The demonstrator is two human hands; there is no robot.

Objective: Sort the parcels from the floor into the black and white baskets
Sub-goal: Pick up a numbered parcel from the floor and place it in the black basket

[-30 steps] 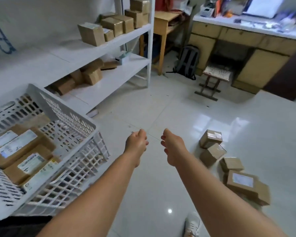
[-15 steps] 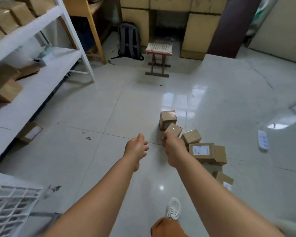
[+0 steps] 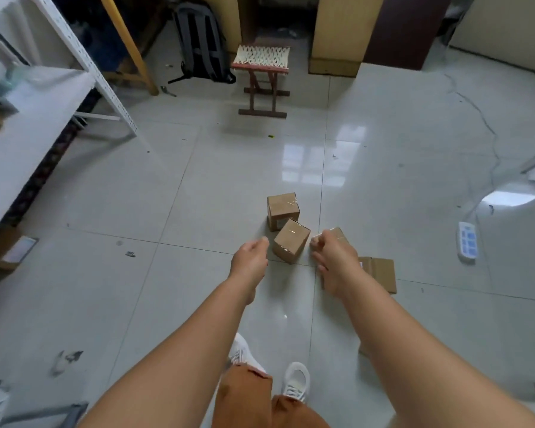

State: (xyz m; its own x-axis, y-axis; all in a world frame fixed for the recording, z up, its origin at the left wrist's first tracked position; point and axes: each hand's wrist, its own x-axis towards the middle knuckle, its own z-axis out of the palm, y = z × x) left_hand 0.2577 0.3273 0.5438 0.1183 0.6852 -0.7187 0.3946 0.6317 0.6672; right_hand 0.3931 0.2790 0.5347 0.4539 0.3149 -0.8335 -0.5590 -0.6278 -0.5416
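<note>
Down on the tiled floor (image 3: 198, 186), 4 brown parcels cluster near the middle: a far box (image 3: 282, 208), a tilted box (image 3: 291, 244) just nearer, and 2 more partly hidden behind the right hand (image 3: 332, 261). Both hands hang empty with fingers loosely curled, the left hand (image 3: 250, 261) just left of the tilted box. Neither basket can be made out.

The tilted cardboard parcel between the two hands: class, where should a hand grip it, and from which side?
Probably best to grip the tilted parcel across its two opposite side faces, coming from above. It stands apart from the left hand and right hand, both empty, with its taped top face up and clear. The far parcel crowds its back, so a front or rear approach seems poorer.
</note>
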